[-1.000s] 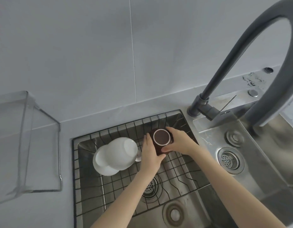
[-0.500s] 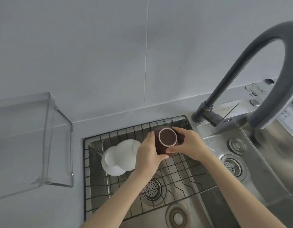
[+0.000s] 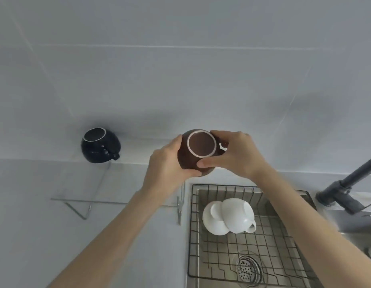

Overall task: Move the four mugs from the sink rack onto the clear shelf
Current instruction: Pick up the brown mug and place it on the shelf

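- Brown mug (image 3: 198, 151): upside down, pale foot ring facing up, held in the air above the counter, just left of the sink rack and over the right end of the clear shelf.
- Left hand (image 3: 166, 163): fingers curled around the brown mug's left side, thumb against its lower front; firm contact.
- Right hand (image 3: 235, 151): fingers wrapped over the mug's right side and far edge, thumb pressed on the near wall; the mug's handle is hidden behind it.
- Dark blue mug (image 3: 100, 145): upside down on the clear shelf (image 3: 93, 201), at its left part close to the wall, handle pointing front-right.
- White mugs (image 3: 229, 218), two: upside down in the sink rack (image 3: 242, 246), touching and partly overlapping; the right one shows a handle toward the right.
- Sink rack: black wire grid set in the steel sink, drain strainer (image 3: 248, 267) visible through it.
- Tap (image 3: 346, 190): dark grey, base at the right of the rack, neck rising out of view.
- Wall (image 3: 180, 69): pale tiles behind the counter.
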Demonstrator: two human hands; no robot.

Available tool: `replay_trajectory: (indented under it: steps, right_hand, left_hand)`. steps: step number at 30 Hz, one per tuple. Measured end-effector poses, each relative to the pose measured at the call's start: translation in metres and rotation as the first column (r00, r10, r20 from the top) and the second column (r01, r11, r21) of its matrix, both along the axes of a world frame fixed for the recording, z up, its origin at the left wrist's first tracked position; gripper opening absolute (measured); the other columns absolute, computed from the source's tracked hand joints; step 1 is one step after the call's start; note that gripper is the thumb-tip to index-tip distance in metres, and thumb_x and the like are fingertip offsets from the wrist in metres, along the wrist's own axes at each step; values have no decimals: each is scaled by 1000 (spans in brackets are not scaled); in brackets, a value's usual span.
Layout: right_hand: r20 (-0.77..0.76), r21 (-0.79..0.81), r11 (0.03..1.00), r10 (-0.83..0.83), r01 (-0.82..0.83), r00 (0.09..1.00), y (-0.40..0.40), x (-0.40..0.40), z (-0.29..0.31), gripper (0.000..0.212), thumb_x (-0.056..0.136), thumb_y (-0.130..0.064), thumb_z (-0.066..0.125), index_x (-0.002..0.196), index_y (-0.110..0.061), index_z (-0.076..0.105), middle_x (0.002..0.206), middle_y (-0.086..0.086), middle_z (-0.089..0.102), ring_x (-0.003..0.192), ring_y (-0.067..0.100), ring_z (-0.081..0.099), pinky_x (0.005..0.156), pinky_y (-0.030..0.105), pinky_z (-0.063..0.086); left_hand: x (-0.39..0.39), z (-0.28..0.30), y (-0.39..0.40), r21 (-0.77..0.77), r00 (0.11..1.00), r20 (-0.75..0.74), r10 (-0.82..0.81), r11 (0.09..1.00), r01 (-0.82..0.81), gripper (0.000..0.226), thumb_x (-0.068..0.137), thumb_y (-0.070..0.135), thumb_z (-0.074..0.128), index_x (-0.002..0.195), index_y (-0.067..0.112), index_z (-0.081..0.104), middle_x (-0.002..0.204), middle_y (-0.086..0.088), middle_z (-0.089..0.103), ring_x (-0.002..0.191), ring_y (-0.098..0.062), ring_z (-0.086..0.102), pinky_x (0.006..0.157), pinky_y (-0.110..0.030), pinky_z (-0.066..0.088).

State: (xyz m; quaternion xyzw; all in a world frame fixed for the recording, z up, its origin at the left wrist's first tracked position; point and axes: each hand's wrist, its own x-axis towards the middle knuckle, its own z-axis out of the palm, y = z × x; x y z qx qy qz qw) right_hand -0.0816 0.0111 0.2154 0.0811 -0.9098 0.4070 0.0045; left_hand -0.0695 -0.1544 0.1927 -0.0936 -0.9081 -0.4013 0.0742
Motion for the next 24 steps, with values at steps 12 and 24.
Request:
replay_trajectory:
  steps: [12,24]
  right_hand:
    - [138,48,999,-25,19,990,-99,-82,-26,46,49,-37,84,85,-12,71,85,9,74,80,22,67,68,33,53]
    - [191,152,988,-61,32,980,-103,-111,-52,59,45,-46,82,83,-3,70,83,15,73,73,26,65,63,35,52]
  left_hand:
    - [-81,-20,-97,-67,990,136,-34,997,43,77,47,22,86,117,19,55,104,-6,71,98,-25,63,88,-42,51]
    - [-105,-51,-105,101,965,231,-125,989,104,69,48,12,85,112,22,60,104,-2,71,97,-21,64,92,-42,51]
